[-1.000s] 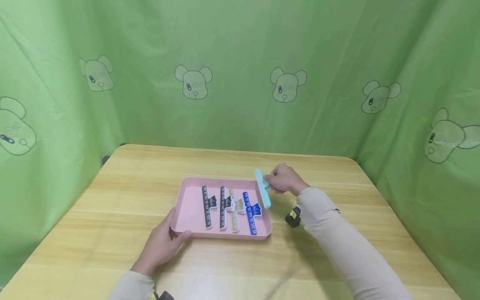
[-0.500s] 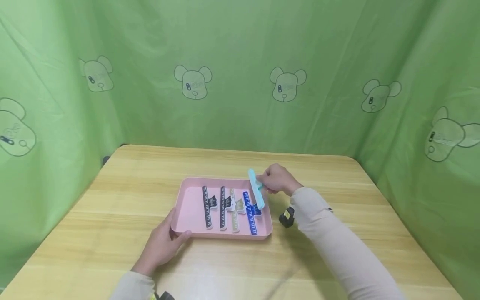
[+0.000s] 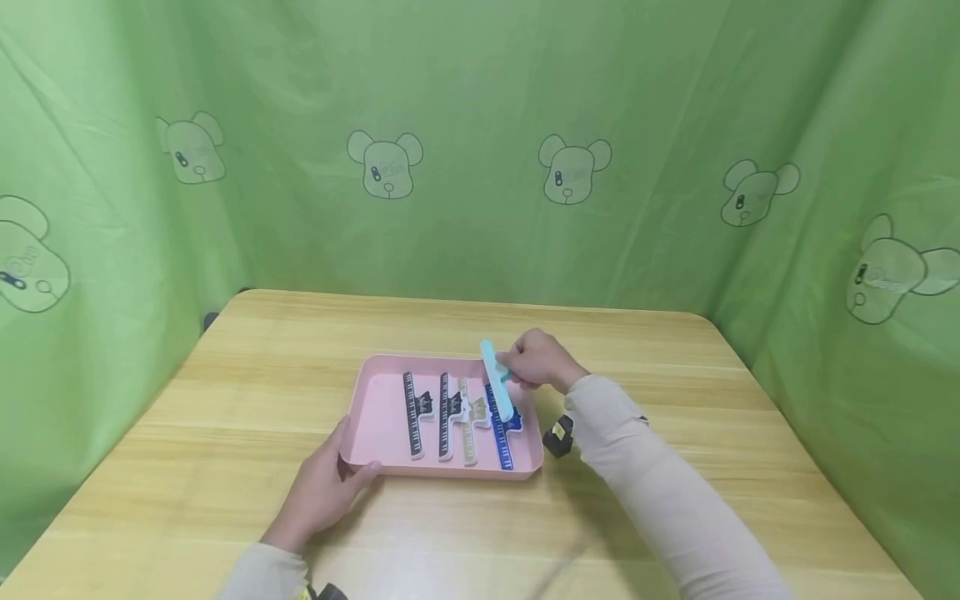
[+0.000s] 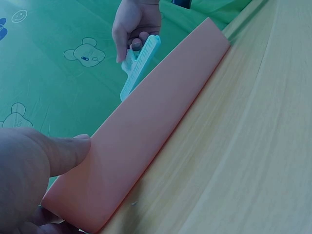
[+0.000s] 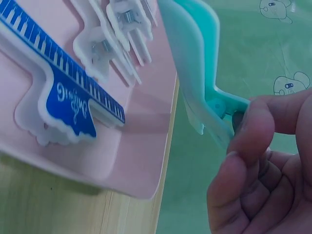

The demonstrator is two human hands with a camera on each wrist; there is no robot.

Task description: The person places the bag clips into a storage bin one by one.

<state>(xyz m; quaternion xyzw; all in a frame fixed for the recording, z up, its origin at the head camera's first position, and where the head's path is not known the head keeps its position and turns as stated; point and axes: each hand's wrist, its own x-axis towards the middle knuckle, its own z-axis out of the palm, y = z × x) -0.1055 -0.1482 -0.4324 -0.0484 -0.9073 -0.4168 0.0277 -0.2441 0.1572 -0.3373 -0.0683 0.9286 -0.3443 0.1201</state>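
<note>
A pink tray (image 3: pixel 372 421) sits on the table, and my left hand (image 3: pixel 322 492) grips its near left corner, the thumb at the rim. My right hand (image 3: pixel 543 360) pinches the handle of a turquoise clip (image 3: pixel 494 377), held tilted above the tray's right part. In the right wrist view, thumb and fingers press the clip's handle (image 5: pixel 229 109). A blue clip (image 3: pixel 504 450) with piano-key print lies in the tray, partly covered by the turquoise one in the head view. Left of it lie a beige clip (image 3: pixel 470 437) and two black clips, one (image 3: pixel 446 429) beside the other (image 3: pixel 414 425).
The wooden table (image 3: pixel 637 500) extends around the tray on all sides. A green curtain (image 3: pixel 480 242) with bear-head drawings hangs behind and along both sides. A black device (image 3: pixel 558 437) is at the right wrist.
My right hand has moved left with the turquoise clip, from the tray's right edge to above the blue clip. The left hand and the tray have hardly moved.
</note>
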